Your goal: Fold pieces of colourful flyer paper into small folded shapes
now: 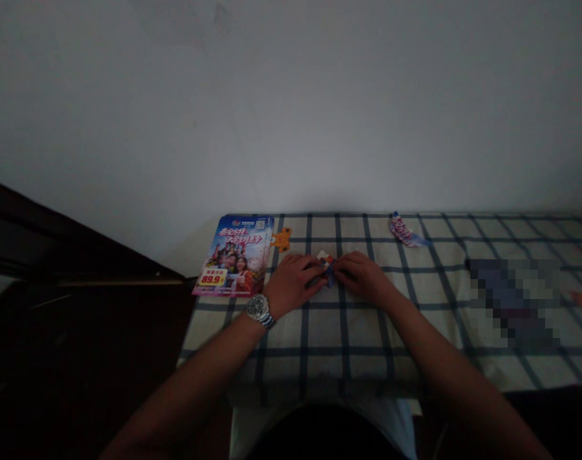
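Observation:
A small piece of folded printed paper (pixel 326 258), coloured blue, white and orange, rests low over the checked tablecloth. My left hand (pixel 295 281), with a watch on its wrist, pinches it from the left. From the right, the fingers of my right hand (pixel 365 277) close on its other edge. Parts of the paper are hidden behind the fingers, so its full shape cannot be made out. Left of my hands lies a stack of printed flyers (pixel 236 259), its top sheet in blue and pink.
The checked tablecloth (pixel 319 332) covers a table against a white wall (pixel 291 115). A folded or twisted paper piece (pixel 402 232) lies at the back right. Further right is a dark, pixelated object (pixel 511 303). An orange bear figure (pixel 282 239) shows beside the flyers.

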Tool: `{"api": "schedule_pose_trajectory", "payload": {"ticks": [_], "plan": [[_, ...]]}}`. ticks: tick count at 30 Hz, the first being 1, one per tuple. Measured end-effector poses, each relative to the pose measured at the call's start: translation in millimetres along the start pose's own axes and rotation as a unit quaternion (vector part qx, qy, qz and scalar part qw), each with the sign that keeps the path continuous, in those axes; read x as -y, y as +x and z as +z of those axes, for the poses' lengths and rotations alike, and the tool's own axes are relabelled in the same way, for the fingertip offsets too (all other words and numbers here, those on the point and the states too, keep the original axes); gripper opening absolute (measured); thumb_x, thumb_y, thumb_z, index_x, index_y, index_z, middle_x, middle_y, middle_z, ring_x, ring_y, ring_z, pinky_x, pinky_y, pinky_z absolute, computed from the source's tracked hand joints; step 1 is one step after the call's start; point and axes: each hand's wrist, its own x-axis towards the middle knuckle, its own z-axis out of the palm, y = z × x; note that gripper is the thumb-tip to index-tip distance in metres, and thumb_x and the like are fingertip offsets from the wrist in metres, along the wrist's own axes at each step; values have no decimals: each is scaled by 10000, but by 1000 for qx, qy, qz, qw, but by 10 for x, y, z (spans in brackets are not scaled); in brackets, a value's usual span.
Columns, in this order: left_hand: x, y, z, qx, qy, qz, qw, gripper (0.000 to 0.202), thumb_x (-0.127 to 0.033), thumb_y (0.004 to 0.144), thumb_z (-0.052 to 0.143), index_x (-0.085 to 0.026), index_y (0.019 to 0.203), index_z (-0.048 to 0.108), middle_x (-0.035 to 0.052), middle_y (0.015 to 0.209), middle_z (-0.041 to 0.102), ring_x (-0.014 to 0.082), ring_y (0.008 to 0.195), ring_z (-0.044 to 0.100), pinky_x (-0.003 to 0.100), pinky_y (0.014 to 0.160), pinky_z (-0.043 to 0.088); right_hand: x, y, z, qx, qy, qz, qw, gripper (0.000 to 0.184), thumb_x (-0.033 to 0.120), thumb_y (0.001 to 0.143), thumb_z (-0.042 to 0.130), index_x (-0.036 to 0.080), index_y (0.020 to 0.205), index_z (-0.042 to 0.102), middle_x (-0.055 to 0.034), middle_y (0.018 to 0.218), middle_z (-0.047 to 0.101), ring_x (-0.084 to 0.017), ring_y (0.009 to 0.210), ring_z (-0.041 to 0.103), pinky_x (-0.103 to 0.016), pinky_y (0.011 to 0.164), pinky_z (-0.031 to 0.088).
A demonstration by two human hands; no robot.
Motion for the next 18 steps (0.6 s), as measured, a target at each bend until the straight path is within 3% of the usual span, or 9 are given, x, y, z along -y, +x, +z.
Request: {"api": "schedule_pose_trajectory", "payload": {"ticks": [6, 18], "plan": [[17, -1, -18, 12, 14, -19, 1000, 233, -399, 1014, 577, -236, 1121, 703, 60, 1080, 666, 226, 1000, 619, 416, 913, 472, 47, -6, -28, 21, 14, 37, 999, 101, 216, 999, 577, 223, 1036, 671, -80, 1000, 715, -238, 962, 664, -399, 879, 540], [40, 11, -3, 17, 12, -46, 999, 244, -397, 1038, 537, -225, 1048, 710, 45, 995, 688, 217, 936, 629, 395, 850, 470, 62, -9, 18, 18, -21, 66, 997, 125, 260, 1026, 532, 208, 1025, 646, -91, 948, 700, -251, 907, 646, -402, 824, 524]]}}
